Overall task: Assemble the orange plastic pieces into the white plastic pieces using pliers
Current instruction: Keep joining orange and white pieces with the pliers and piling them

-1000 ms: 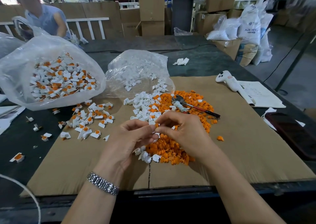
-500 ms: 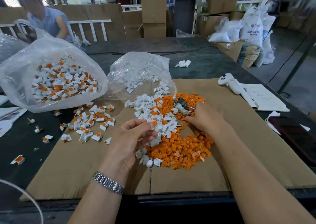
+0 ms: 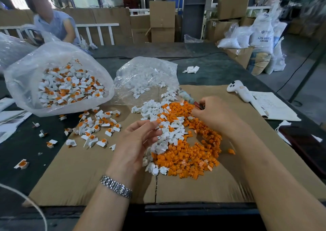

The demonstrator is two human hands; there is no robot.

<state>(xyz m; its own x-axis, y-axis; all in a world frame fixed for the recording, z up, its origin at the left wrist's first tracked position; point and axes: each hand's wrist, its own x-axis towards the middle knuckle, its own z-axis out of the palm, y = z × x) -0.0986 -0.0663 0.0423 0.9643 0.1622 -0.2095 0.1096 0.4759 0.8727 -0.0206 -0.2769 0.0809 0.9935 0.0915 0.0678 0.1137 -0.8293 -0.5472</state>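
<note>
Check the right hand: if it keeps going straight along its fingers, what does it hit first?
The right hand points away and left. Its fingertips are already at the pliers, which lie on the far edge of the orange pieces. Whether they already touch is unclear.

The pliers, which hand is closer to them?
Right. The right hand is at the pliers, its fingers on the handles. The left hand is apart from them, nearer the person, pinching a white piece.

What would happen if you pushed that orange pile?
The orange pile would probably scatter: it is loose small pieces, already spread thin on the flat cardboard. They look light; one stray lies apart.
</note>
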